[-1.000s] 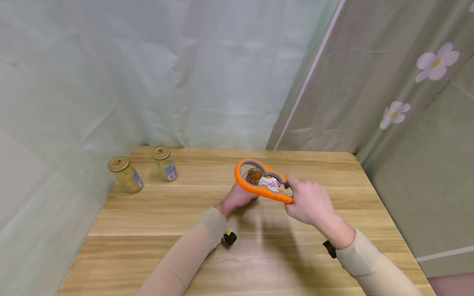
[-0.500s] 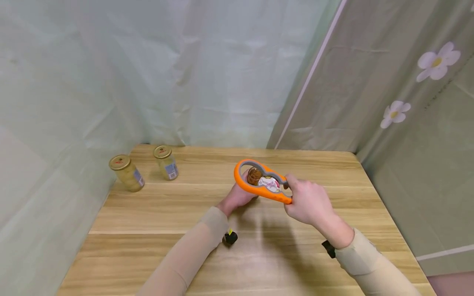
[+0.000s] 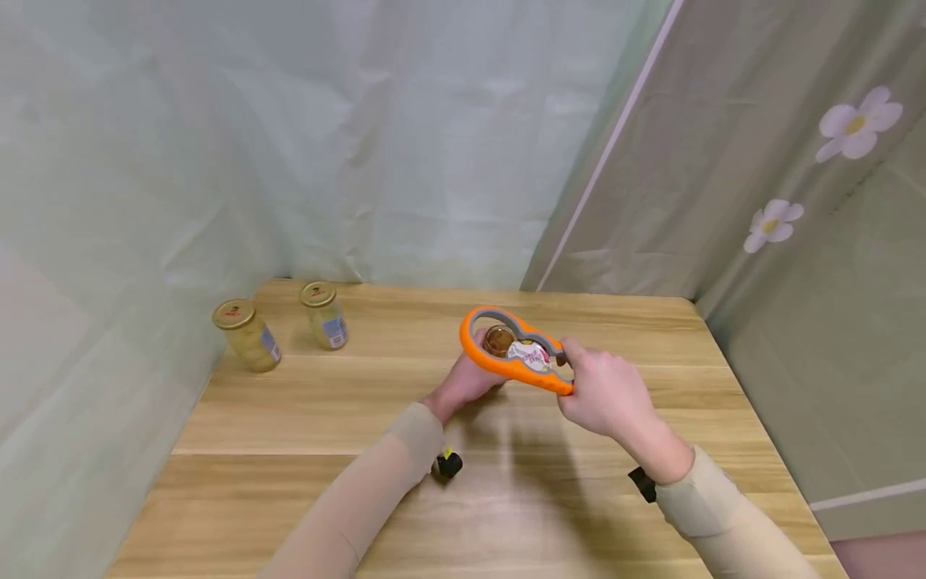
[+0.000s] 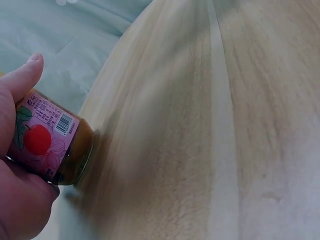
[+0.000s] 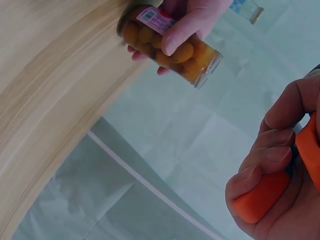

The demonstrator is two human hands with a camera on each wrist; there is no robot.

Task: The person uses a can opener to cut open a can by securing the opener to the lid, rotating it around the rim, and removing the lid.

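My left hand (image 3: 469,379) grips a glass jar (image 4: 42,135) of round orange-brown fruit, with a pink label showing a red fruit. No lid sits on the jar's glass rim (image 5: 209,70) in the right wrist view. My right hand (image 3: 609,392) holds the handles of an orange jar opener (image 3: 481,359) with grey inner edges. Within the opener's middle opening shows a white printed lid (image 3: 530,354). Through its larger end loop the brown fruit (image 3: 499,341) in the jar can be seen from above. The jar's base is close to the table in the left wrist view.
Two glass jars with gold lids, a nearer jar (image 3: 249,338) and a farther jar (image 3: 325,318), stand upright at the table's back left. The wooden table (image 3: 289,418) meets pale curtains (image 3: 434,161) at the back and sides.
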